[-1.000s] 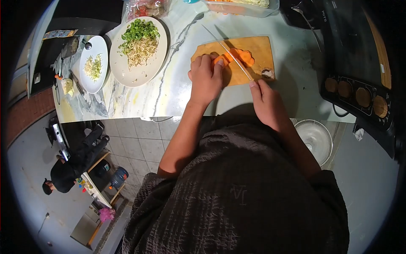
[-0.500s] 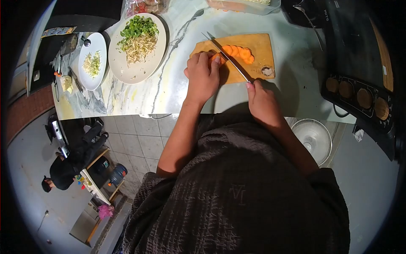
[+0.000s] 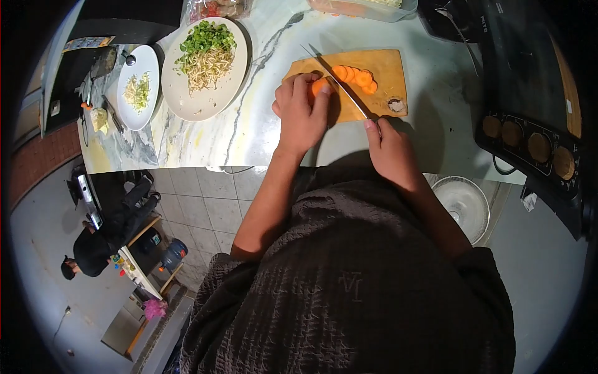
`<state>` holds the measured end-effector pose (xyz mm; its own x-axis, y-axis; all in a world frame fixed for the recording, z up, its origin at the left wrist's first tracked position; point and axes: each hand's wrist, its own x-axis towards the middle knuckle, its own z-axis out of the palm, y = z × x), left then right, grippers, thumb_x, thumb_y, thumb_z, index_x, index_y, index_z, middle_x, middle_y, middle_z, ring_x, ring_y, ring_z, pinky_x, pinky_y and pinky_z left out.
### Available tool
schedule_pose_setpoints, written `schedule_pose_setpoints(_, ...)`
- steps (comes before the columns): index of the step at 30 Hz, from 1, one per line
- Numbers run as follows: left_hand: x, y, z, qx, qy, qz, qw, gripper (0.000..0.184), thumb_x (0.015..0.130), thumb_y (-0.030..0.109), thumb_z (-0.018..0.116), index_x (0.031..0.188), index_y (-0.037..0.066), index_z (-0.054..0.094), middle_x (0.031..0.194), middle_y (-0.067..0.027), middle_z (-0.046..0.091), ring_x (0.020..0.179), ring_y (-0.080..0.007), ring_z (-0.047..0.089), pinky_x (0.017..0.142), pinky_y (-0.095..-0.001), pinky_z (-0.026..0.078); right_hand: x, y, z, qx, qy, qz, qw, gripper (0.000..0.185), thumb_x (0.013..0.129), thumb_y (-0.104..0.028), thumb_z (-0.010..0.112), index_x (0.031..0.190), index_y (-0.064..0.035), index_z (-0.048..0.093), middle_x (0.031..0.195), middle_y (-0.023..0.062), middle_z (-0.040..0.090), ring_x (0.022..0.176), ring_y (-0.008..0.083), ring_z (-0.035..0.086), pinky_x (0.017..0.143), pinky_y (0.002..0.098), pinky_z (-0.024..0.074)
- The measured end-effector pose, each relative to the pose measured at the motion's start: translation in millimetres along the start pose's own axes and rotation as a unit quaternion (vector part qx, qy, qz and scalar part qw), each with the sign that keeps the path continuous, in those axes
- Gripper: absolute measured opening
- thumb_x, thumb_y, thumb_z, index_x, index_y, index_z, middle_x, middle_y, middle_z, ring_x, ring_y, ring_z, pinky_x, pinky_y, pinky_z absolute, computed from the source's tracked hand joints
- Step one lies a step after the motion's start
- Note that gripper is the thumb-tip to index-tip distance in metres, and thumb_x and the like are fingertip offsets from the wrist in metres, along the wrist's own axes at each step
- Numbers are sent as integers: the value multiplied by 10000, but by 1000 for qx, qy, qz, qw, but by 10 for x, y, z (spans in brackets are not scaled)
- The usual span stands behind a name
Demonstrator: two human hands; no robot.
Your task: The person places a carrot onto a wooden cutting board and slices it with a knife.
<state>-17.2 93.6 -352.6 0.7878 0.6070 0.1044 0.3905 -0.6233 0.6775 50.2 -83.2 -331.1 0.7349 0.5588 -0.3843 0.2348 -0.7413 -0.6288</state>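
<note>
My left hand is closed around a carrot near the left side of a wooden cutting board. The fingers cover much of the carrot. In my right hand is the handle of a knife, whose blade slants up and left across the board, right beside the carrot's cut end. Several round carrot slices lie in an overlapping row on the far side of the blade.
Left of the board stand a large plate of bean sprouts and chopped greens and a smaller oval plate with chopped bits. A stove is at the right, a plastic container at the back. Another person is at lower left.
The view has shifted slightly. The knife stays beside the carrot, and both hands keep their grip. The slices look much the same, still lying in their row.
</note>
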Motion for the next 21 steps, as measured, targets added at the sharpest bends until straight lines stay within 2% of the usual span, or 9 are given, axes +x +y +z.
schedule_pose_setpoints(4,9,-45,-18,-24,-16,2,1000,285,888,264,661,1087,70,596,1090,-121,562,1049,-307,482,907,-420,328,20,-35,-31,26,-12,12,1000,386,1005,-354,453,913,-5,587,785,276,638,805,490,613,709,555,486)
schedule_pose_setpoints(6,31,-72,-41,-42,-62,-23,997,298,884,254,668,1101,62,597,1096,-117,561,1060,-304,474,912,-419,327,22,-55,-42,41,-8,9,999,388,1004,-355,457,917,1,586,787,280,636,810,492,611,708,551,486)
schedule_pose_setpoints(12,70,-72,-17,5,-17,-11,1000,274,902,258,635,1101,71,605,1076,-115,548,1044,-303,470,910,-424,322,21,-193,-95,83,-27,27,996,412,1005,-357,466,913,28,581,797,291,631,826,496,606,704,537,486)
schedule_pose_setpoints(15,65,-30,-25,7,-45,-39,998,274,911,276,605,1108,85,609,1093,-110,540,1055,-299,459,916,-425,311,26,-215,-95,92,-28,25,995,424,1007,-357,463,904,37,579,802,297,629,829,498,603,702,530,485)
schedule_pose_setpoints(21,64,-31,-18,14,-38,-59,997,293,910,305,592,1111,92,612,1107,-118,541,1059,-299,462,903,-431,310,9,-333,-123,96,-34,31,994,436,1012,-358,452,892,42,578,804,308,623,828,505,597,703,532,478)
